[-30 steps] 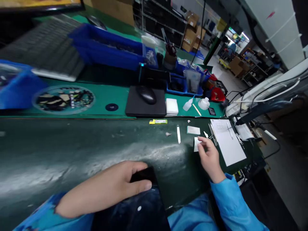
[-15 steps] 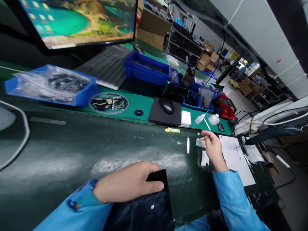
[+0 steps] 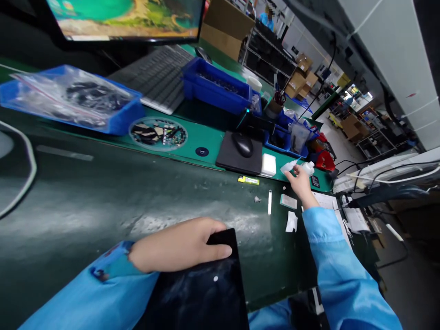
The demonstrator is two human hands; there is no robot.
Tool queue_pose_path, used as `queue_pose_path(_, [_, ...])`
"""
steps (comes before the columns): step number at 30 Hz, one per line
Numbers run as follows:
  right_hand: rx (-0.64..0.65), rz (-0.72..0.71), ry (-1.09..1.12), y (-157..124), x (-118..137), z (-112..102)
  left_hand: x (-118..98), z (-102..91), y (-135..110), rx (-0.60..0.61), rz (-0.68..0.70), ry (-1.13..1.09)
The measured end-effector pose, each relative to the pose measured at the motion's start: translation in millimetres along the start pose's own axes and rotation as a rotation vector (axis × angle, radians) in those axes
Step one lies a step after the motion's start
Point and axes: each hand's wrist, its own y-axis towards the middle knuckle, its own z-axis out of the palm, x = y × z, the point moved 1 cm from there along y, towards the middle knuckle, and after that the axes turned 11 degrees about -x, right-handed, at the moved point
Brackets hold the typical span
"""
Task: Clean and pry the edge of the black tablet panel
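Holding black tablet [image 3: 202, 279], left hand [image 3: 178, 246] clamped on edge | right hand [image 3: 301, 181] outstretched at dropper bottle [image 3: 289, 166], grip unclear

Black glossy tablet-like slab [image 3: 197, 288], one pale speck on its face, top edge under the left hand [image 3: 178, 245]. White plastic dropper bottle [image 3: 288, 166], tilted, nozzle up, at the right hand's [image 3: 301, 184] fingertips; squat white bottle [image 3: 308, 168] just beside.

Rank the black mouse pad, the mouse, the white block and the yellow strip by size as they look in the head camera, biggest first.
1. The black mouse pad
2. The mouse and the white block: these look about alike, so I can't rank them
3. The yellow strip
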Motion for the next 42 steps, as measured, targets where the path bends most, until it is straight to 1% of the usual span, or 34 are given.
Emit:
queue_pose_path(2, [0.021,0.002,0.013,6,5,3,1,-0.6,2,0.013,-0.001,-0.014])
queue_pose_path(3, [0.022,0.003,0.029,4,8,2,2,-0.7,3,0.019,-0.003,-0.018])
queue_pose_path(5, [0.01,0.008,0.084,-10,14,-8,4,-0.7,5,0.024,-0.002,-0.02])
queue_pose_path(7, [0.014,0.025,0.173,-36,18,-23,5,-0.8,5,0.017,0.009,-0.02])
queue_pose_path(9, [0.048,0.064,0.275,-69,19,-42,5,-0.7,4,0.013,0.016,-0.028])
queue_pose_path(13, [0.127,0.169,0.386,-133,10,-74,3,-0.2,2,0.02,0.005,-0.045])
queue_pose_path(15, [0.142,0.212,0.406,-155,6,-84,1,0.3,1,0.023,-0.003,-0.055])
queue_pose_path(18, [0.134,0.25,0.425,-176,7,-94,0,1.7,2,0.035,-0.015,-0.048])
queue_pose_path(23, [0.192,0.276,0.445,-191,20,-104,3,5.6,5,0.046,-0.014,-0.007])
queue_pose_path(28, [0.099,0.276,0.432,-183,34,-103,2,7.4,5,0.028,-0.004,0.008])
queue_pose_path(29, [0.099,0.269,0.424,-180,38,-104,1,7.3,4,0.023,-0.001,0.011])
queue_pose_path(32, [0.177,0.215,0.389,-180,56,-108,0,7.0,4,0.014,-0.005,0.027])
queue_pose_path(34, [0.268,0.162,0.373,-186,66,-112,0,6.9,3,0.004,0.001,0.036])
queue_pose_path(36, [0.341,0.145,0.394,-195,71,-115,1,7.0,3,-0.009,0.018,0.043])
queue_pose_path(38, [0.399,0.172,0.442,-202,71,-114,3,7.1,3,-0.013,0.025,0.057])
queue_pose_path(40, [0.423,0.218,0.51,-205,68,-110,4,7.1,3,-0.014,0.023,0.062])
queue_pose_path(42, [0.377,0.27,0.541,-204,62,-108,3,6.9,3,-0.015,0.011,0.058])
